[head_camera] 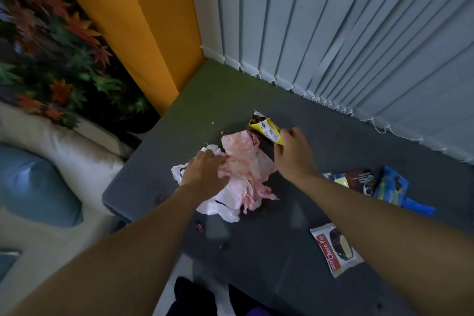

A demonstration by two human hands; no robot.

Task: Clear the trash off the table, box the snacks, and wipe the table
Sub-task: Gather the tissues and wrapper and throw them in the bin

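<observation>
Head view, looking down over two bare forearms that reach across a dark grey table (164, 141). Near the table's middle lies a heap of crumpled paper (246, 161), white with pink stains. The left hand (205, 172) lies palm down on the heap's left side, its fingers curled into the paper and gripping a bunch of it. Just beyond the heap, the right hand (295, 154) is seen from the back, its fingers curled and pinching the near end of a torn yellow wrapper (266, 128), whose open end points away from the person.

To the right of the right forearm, three snacks lie on the table: a dark brown packet (359, 178), a blue packet (392, 187) just beside it, and, closer to the person, a white packet marked Choco Pie (333, 249). Small dark crumbs (198, 226) dot the table near the heap. Pale vertical blinds (333, 33) hang behind the table, with an orange panel (141, 20) to their left.
</observation>
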